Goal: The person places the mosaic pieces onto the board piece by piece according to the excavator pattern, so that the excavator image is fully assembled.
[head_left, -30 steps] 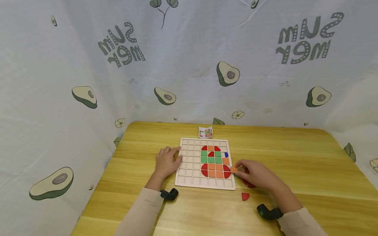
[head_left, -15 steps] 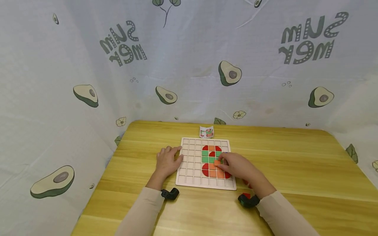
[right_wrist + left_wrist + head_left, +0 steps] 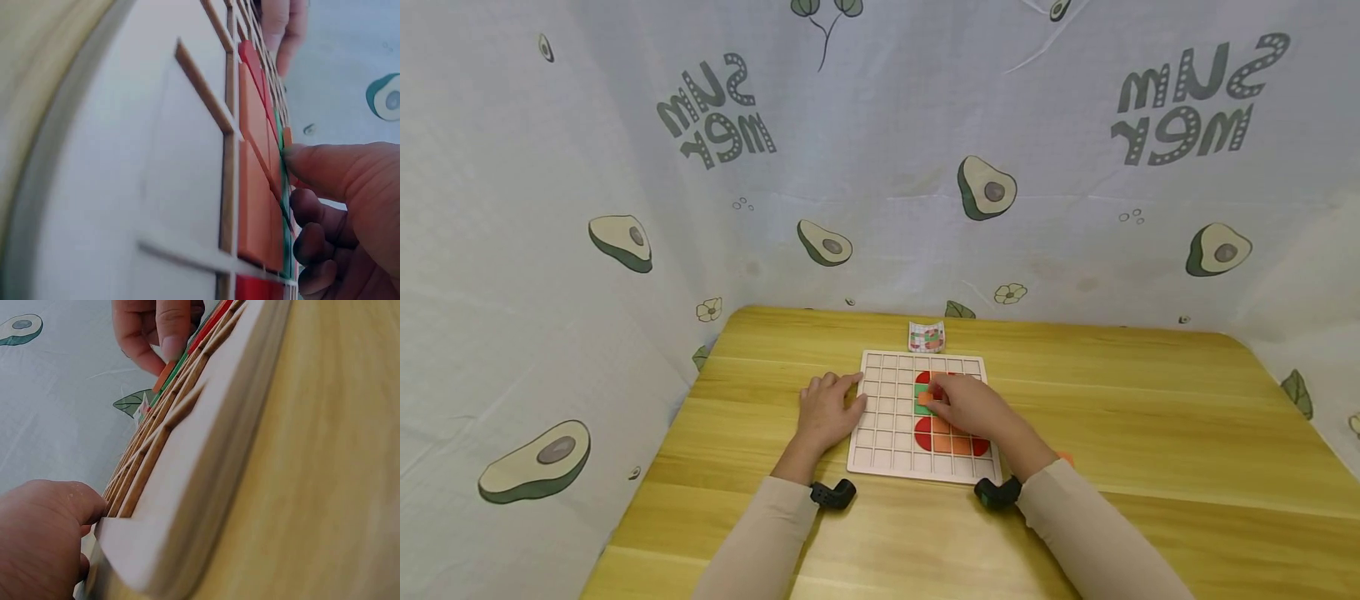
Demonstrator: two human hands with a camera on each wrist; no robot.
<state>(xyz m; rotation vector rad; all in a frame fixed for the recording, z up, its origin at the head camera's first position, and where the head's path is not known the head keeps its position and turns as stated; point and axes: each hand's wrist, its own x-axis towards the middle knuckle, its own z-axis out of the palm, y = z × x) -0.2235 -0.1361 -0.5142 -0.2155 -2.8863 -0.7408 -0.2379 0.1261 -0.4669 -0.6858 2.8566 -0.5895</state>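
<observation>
A pale gridded board [image 3: 886, 406] lies on the table, its right half bearing red, orange and green tiles. My right hand [image 3: 973, 407] pinches a small orange square tile [image 3: 926, 399] between thumb and fingertips, over the green tiles [image 3: 922, 409]. In the right wrist view that orange tile [image 3: 287, 136] stands up at the thumb tip; whether it touches the board I cannot tell. My left hand [image 3: 827, 411] rests at the board's left edge, thumb and index finger touching it. Part of the tile pattern is hidden behind the right hand.
A small curled card [image 3: 927, 337] with a coloured grid pattern stands behind the board. Another orange piece [image 3: 1066, 457] peeks out beside the right sleeve. The wooden table [image 3: 1150, 400] meets a printed cloth [image 3: 880, 167] at the back.
My right hand has carried the orange tile leftward from beside the board's right edge to above the green tiles. The left hand has stayed in place.
</observation>
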